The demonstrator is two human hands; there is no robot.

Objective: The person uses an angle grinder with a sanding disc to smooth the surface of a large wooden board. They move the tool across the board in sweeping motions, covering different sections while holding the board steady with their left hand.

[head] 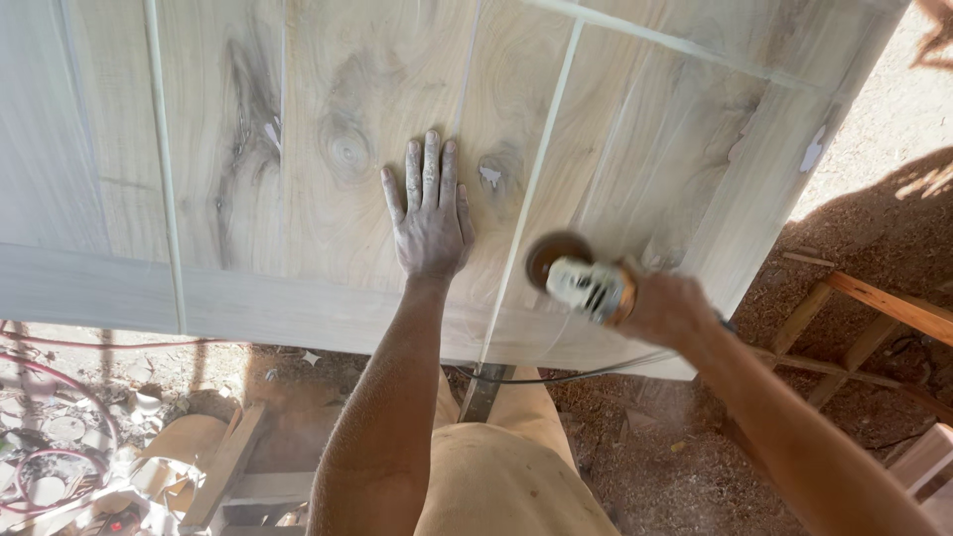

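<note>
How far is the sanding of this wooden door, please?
Most of the door panel already looks pale and smooth. The right hand holds the sander near the lower edge; the left hand lies flat on the wood. White filler patches remain.

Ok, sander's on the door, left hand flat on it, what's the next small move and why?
Probably slide the sander slowly along the panel, away from the raised strip beside its disc. The right hand holds it near the door's lower edge, so most of that panel lies ahead. The left hand lies flat on the next panel, steadying the door and clear of the disc.
</note>
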